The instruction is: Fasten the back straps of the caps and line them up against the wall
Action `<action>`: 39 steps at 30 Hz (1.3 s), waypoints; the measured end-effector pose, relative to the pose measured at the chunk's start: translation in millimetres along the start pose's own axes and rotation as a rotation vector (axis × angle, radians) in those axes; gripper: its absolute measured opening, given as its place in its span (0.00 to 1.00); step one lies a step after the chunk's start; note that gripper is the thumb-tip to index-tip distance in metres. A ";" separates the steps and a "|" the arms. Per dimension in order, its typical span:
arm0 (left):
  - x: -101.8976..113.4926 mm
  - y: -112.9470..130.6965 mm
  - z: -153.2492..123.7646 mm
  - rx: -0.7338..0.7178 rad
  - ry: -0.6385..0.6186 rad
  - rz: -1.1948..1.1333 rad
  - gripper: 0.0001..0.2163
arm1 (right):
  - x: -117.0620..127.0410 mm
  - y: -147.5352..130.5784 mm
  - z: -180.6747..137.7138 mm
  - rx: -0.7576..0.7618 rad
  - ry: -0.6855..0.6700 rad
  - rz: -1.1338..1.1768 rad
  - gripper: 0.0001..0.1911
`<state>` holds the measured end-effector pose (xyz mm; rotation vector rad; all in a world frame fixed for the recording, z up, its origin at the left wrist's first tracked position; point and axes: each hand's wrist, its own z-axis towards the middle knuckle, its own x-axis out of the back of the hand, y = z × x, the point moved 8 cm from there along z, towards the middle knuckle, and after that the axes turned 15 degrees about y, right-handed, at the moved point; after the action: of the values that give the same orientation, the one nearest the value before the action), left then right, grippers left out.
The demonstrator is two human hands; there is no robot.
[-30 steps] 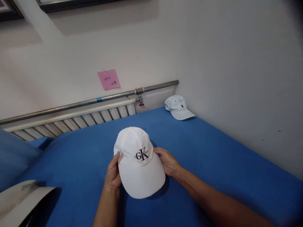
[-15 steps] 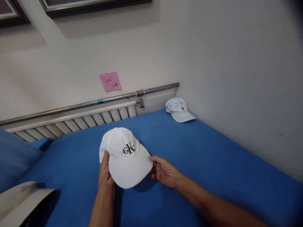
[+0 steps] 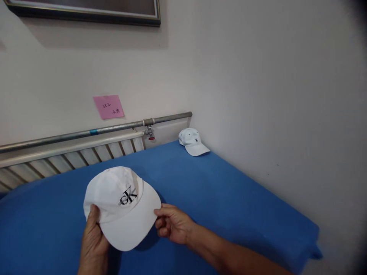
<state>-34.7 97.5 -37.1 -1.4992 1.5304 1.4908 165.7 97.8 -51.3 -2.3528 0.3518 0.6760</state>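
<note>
I hold a white cap [image 3: 122,206] with a black logo on its front just above the blue bed surface [image 3: 229,198]. My left hand [image 3: 93,238] grips the cap's left side, thumb on top near the brim's base. My right hand [image 3: 172,223] pinches the right edge of the brim with curled fingers. The brim points toward me and to the right.
A second pale cap [image 3: 192,141] lies in the far corner against the white wall. A metal pipe [image 3: 94,131] with a red valve and a radiator [image 3: 71,156] run along the back. A pink note [image 3: 108,107] is stuck on the wall; a framed picture [image 3: 86,9] hangs above.
The cap and both hands have shifted left and a little lower in view, and the cap has turned clockwise slightly. The view has panned right; the cap at lower left is out of frame.
</note>
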 end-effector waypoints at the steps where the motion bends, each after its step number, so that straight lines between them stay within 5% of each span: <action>1: 0.4 1.4 -0.9 -0.041 0.043 0.011 0.23 | 0.8 -1.1 1.6 -0.005 -0.002 0.006 0.14; 9: -2.9 5.6 -13.0 -0.186 0.289 0.206 0.20 | 1.7 2.1 8.5 -0.046 -0.039 0.040 0.16; 17: 5.8 -1.6 -10.4 -0.172 0.352 0.333 0.17 | 5.3 -12.6 8.9 0.028 -0.043 0.035 0.16; 28: 14.2 -56.0 -6.1 0.042 0.377 0.635 0.12 | 46.5 -121.7 51.6 0.405 0.058 0.135 0.14; 34: 27.0 -67.9 -0.4 0.040 0.369 0.816 0.33 | 66.3 -174.1 93.1 0.534 0.132 0.214 0.12; 39: 40.3 -71.1 10.2 0.023 0.365 0.992 0.33 | 74.0 -200.2 121.8 0.560 0.172 0.232 0.06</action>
<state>17.4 109.0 -99.9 -1.0401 2.7475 1.7020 263.6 322.6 -67.5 -1.8489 0.7903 0.4074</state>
